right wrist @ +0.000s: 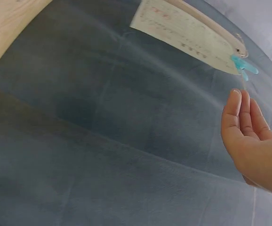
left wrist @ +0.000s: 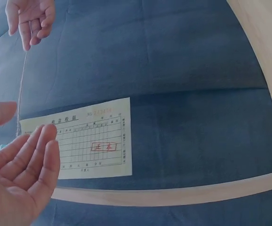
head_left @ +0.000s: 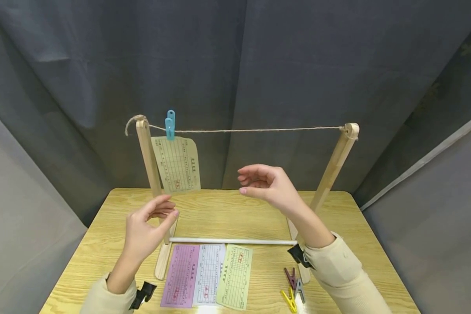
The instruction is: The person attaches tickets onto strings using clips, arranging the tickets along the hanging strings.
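Observation:
A pale yellow receipt slip (head_left: 176, 165) hangs from the twine (head_left: 239, 131) near the left post, held by a blue clothespin (head_left: 170, 125). My left hand (head_left: 145, 226) is in the air just below that slip, fingers loosely bent and nothing between them. In the left wrist view its fingers overlap the slip's edge. My right hand (head_left: 271, 187) hovers right of the slip and below the twine, fingers relaxed, thumb apart, holding nothing. On the table lie a purple slip (head_left: 180, 274), a white slip (head_left: 209, 274) and a yellow-green slip (head_left: 235, 277), side by side and slightly overlapping.
Two wooden posts, a left post (head_left: 148, 152) and a right post (head_left: 333, 165), carry the twine. A white rod (head_left: 231, 240) joins their feet. A dark red clothespin (head_left: 290, 278), a grey clothespin (head_left: 299, 290) and a yellow clothespin (head_left: 288, 301) lie at the table's front right. Dark curtains stand behind.

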Tool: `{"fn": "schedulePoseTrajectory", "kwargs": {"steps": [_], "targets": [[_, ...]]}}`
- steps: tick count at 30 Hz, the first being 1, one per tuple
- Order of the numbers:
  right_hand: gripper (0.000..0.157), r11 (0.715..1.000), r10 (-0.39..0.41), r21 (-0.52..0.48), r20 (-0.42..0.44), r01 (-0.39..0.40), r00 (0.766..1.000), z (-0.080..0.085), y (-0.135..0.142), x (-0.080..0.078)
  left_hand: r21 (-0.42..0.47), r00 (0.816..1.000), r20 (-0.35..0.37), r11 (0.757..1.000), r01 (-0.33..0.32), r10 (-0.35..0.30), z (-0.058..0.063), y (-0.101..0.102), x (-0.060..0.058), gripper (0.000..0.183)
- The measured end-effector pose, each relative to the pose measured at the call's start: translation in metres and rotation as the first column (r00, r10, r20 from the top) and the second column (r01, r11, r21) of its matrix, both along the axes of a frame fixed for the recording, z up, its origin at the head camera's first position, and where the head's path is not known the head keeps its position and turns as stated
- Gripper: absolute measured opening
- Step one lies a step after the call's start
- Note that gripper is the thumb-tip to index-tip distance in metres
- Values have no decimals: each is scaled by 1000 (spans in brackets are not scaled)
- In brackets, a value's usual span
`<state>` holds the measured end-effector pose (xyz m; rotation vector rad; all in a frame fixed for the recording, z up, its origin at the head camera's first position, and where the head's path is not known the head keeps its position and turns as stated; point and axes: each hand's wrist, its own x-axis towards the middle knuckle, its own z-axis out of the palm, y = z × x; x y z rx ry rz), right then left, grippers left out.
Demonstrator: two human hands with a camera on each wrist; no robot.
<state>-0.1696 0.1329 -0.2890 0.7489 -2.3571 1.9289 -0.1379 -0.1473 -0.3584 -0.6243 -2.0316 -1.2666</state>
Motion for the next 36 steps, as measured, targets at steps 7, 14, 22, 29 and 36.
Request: {"fn": "schedulePoseTrajectory", "kwargs": {"steps": [7, 14, 22, 29, 36], "targets": [[36, 1000, 5, 30, 15, -6, 1000, -19, 14, 3, -6, 996, 67, 999, 51, -50, -9, 4, -1, 39], [36, 999, 8, 44, 36, -9, 999, -42, 28, 5, -67, 994, 82, 994, 82, -76, -23, 12, -4, 45], [38, 998, 10, 55, 43, -13, 999, -71, 44, 6, -91, 982, 140, 986, 137, -123, -42, 17, -6, 46], [38, 998, 10, 56, 29, -11, 1000, -92, 56, 9, -109, 977, 139, 978, 179, -163, -59, 17, -10, 47], [38, 999, -6, 54, 70, 2, 998, -112, 66, 12, -113, 961, 217, 973, 199, -171, -68, 18, -10, 51]]}}
